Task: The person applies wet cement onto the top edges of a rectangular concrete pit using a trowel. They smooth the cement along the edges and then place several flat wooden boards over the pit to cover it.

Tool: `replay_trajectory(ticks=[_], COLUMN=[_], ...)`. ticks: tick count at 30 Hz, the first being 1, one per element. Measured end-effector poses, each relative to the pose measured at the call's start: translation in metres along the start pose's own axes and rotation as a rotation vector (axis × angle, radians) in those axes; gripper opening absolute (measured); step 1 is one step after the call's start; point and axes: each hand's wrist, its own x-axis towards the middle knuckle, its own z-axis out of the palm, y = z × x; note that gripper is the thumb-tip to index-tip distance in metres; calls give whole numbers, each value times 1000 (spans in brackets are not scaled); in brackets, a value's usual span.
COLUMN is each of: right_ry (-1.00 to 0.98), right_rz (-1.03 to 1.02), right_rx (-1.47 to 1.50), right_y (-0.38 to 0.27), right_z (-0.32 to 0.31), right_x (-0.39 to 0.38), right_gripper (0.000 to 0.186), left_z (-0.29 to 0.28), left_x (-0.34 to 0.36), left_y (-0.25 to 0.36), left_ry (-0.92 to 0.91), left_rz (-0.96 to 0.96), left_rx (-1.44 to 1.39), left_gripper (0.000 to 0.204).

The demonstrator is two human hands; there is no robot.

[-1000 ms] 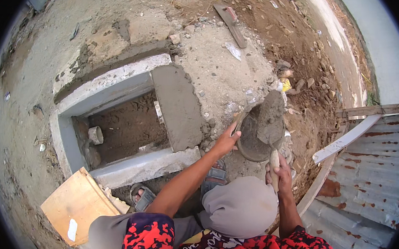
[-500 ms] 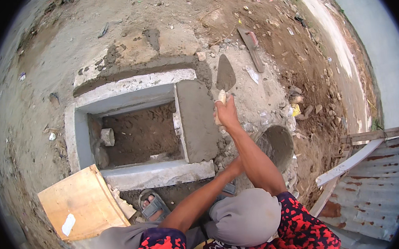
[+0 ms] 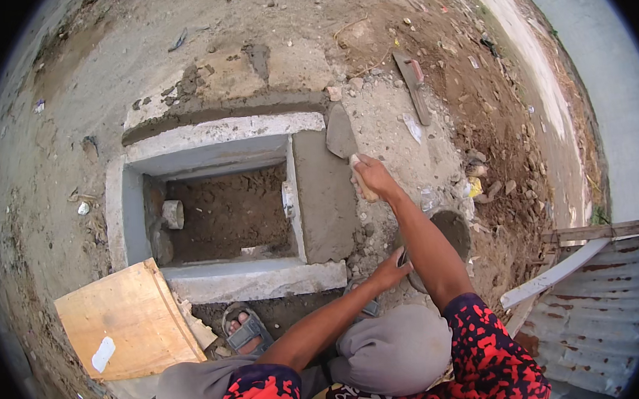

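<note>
head view: right hand (image 3: pixel 374 178) grip clamped on trowel (image 3: pixel 342 135); left hand (image 3: pixel 390 271) grip unclear.

Grey wet mortar (image 3: pixel 325 199); pale grey pit rim (image 3: pixel 218 130); tan board (image 3: pixel 124 321); red-and-black speckled sleeves (image 3: pixel 486 351).

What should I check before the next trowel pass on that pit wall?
1. Right hand grips the trowel handle: ok.
2. Blade over the far end of the wet mortar strip: ok.
3. Mortar load on the blade: cannot tell.
4. Left hand on the mortar pan rim: ok, touching.
5. Mortar left in the pan: cannot tell, arm covers part of it.
6. Sandalled foot clear of the concrete rim: ok.
</note>
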Motion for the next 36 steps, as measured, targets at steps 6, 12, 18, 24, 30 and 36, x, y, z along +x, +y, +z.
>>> replay_trajectory(ticks=[6,12,18,24,30,36], right_ry=[-18,42,200,-154,59,-7], right_rz=[-51,-219,-461,111,-7,34], right_rx=[-266,-555,-917,-204,-42,-231], right_y=[29,-23,26,-46,-13,42], right_z=[17,10,-2,4,-3,7], right_x=[-30,-32,8,-42,-5,-78], right_gripper=[55,57,48,41,44,47], left_z=[2,-12,-3,-11,-5,0], left_x=[9,-17,-2,-15,-8,-2], left_y=[-19,16,10,20,20,24], left_ry=[26,-35,13,45,91,72], left_rz=[71,-62,20,5,-22,-18], left_rx=[-33,34,83,80,136,86], left_gripper=[83,87,82,81,78,73])
